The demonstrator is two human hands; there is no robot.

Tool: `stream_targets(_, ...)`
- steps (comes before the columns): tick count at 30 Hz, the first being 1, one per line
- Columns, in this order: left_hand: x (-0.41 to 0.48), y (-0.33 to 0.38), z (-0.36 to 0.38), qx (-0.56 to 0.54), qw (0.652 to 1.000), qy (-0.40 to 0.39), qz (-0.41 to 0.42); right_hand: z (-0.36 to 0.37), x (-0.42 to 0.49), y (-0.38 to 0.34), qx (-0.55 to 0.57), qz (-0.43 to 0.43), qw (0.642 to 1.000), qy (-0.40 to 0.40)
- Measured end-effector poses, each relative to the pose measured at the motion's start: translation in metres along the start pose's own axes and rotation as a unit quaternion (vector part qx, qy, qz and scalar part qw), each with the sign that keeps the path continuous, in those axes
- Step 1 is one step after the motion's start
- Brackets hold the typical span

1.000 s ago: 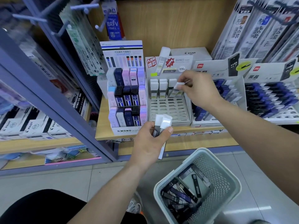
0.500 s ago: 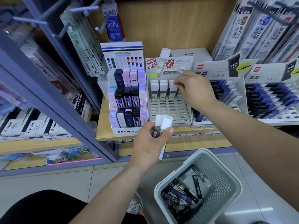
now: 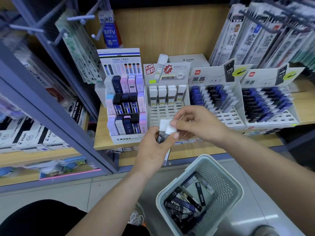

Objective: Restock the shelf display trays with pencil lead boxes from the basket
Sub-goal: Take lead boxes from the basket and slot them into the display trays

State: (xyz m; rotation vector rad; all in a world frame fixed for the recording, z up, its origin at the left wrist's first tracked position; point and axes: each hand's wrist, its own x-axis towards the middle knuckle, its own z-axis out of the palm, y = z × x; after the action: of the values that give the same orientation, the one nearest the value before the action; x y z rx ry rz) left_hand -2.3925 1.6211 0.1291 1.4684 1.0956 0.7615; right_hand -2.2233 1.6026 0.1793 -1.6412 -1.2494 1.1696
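Observation:
My left hand grips a small bunch of white-capped pencil lead boxes in front of the shelf edge. My right hand has its thumb and fingertips pinched on the cap of one box in that bunch. Behind the hands stands a white slotted display tray with white-capped boxes filling only its back rows. A pale perforated basket sits on the floor below, with several dark and blue lead boxes lying in it.
A tiered MONO display of pink, navy and lilac boxes stands left of the tray. Two trays of blue and black boxes stand to the right. Hanging refill packs and metal pegs jut out above the wooden shelf.
My right hand left the back row of the white tray, where a box now stands, and came down to the bunch held in my left hand.

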Motion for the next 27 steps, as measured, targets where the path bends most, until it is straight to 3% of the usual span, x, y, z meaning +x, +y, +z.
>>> stream_targets(3,-0.002,0.002,0.004,0.009,1.0,-0.013,0.0,-0.005,-0.006,0.0,0.045,0.031,0.998,-0.017)
stream_targets(7,-0.001,0.005,0.005,0.001,1.0,-0.01,-0.006,-0.011,-0.008,0.0,0.03,0.011,1.0,0.0)
stream_targets(17,0.0,0.006,0.001,-0.019,0.999,-0.005,-0.046,-0.044,-0.008,-0.006,-0.013,-0.065,0.988,0.139)
stream_targets(22,-0.001,-0.002,-0.005,0.008,0.999,-0.012,-0.043,-0.058,0.022,-0.014,-0.17,-0.144,0.948,0.225)
stream_targets(27,0.0,-0.001,-0.009,0.008,0.999,-0.013,-0.049,-0.056,0.06,-0.005,-0.308,-0.177,0.91,0.213)
